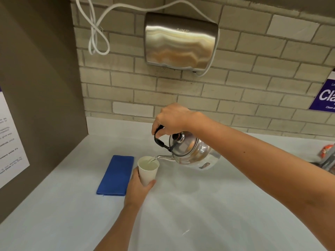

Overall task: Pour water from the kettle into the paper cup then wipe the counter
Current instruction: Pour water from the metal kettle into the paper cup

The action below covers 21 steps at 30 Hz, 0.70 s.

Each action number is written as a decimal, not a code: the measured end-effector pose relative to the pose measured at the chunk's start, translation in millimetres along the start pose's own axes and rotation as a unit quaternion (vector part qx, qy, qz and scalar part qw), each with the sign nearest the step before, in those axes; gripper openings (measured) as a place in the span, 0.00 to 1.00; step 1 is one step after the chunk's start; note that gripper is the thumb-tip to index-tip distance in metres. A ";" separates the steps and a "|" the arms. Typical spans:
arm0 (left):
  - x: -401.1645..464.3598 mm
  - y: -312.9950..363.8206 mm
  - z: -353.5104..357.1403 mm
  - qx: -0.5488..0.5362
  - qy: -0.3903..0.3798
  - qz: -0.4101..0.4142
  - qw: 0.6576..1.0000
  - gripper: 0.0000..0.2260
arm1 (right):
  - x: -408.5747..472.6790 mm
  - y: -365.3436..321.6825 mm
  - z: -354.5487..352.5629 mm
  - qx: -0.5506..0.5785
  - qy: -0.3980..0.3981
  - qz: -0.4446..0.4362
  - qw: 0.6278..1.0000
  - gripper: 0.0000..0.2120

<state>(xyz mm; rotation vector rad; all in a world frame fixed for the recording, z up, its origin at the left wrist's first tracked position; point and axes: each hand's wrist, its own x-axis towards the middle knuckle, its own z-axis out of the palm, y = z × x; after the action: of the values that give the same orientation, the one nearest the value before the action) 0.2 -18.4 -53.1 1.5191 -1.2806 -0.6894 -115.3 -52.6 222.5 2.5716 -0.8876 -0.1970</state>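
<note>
My right hand (172,120) grips the black handle of a shiny steel kettle (194,153), which is tilted to the left above the white counter (199,205). Its thin spout reaches over the rim of a white paper cup (148,169), and a stream of water runs into the cup. Water shows inside the cup. My left hand (138,189) is wrapped around the cup's lower half from the near side, holding it upright on or just above the counter. A folded blue cloth (116,175) lies flat on the counter just left of the cup.
A steel hand dryer (180,39) with a looped white cord (97,33) hangs on the brick wall behind. A brown side wall with a white notice (9,142) closes off the left. At the right edge sit a purple sign (326,96) and an orange-and-grey packet (327,157).
</note>
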 end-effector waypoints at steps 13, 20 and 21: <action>-1.8 0.9 -1.8 0.001 0.003 0.004 1.000 0.34 | -37.0 42.5 44.5 0.234 0.065 0.141 0.960 0.10; -2.8 0.9 -2.4 -0.011 0.000 -0.003 1.000 0.31 | -30.1 74.6 63.1 0.326 0.151 0.207 0.910 0.09; -2.5 0.5 -2.0 -0.010 0.001 -0.004 1.000 0.31 | -25.3 76.4 66.5 0.330 0.172 0.210 0.904 0.09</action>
<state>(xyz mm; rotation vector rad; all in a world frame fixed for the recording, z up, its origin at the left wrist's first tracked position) 1.1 -15.3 -52.3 1.5088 -1.2639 -0.7036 -195.3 -113.7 194.6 2.7485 -1.5250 0.7876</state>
